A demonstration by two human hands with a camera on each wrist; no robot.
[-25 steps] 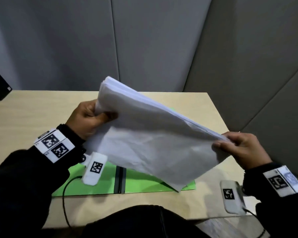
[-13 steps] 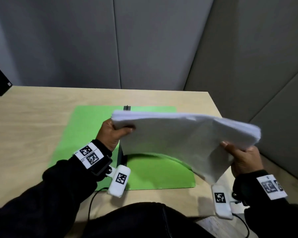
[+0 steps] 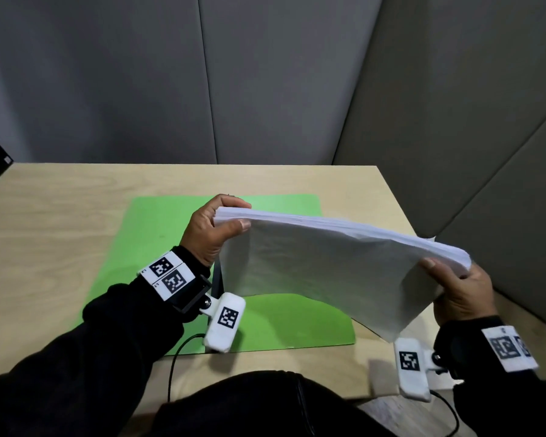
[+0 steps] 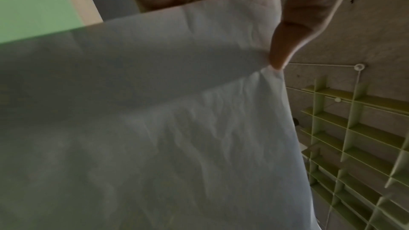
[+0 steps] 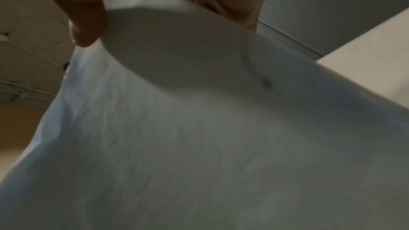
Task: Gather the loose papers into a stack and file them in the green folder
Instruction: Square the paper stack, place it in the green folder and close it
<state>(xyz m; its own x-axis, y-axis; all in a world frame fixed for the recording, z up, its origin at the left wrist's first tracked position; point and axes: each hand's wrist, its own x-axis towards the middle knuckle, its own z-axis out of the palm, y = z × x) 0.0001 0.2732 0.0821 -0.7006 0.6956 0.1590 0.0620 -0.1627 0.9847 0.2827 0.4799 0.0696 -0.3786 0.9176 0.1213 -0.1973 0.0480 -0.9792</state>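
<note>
**Paper stack held over the open folder**

On the counter (image 3: 44, 216) lies the green folder (image 3: 158, 234), open flat. The left hand (image 3: 212, 230) pinches the stack's left edge, thumb on the near face, fingers (image 3: 234, 201) curled over the top. The stack (image 3: 328, 266) hangs tilted above the folder's right half, its lower edge sagging. The right hand (image 3: 460, 291) grips the right end, thumb on the near face. Both wrists wear bands with black-and-white square codes; no readable writing shows on the papers.

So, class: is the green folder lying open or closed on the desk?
Open: the green folder lies spread flat, its dark spine showing beside the left hand, under the paper stack.
</note>
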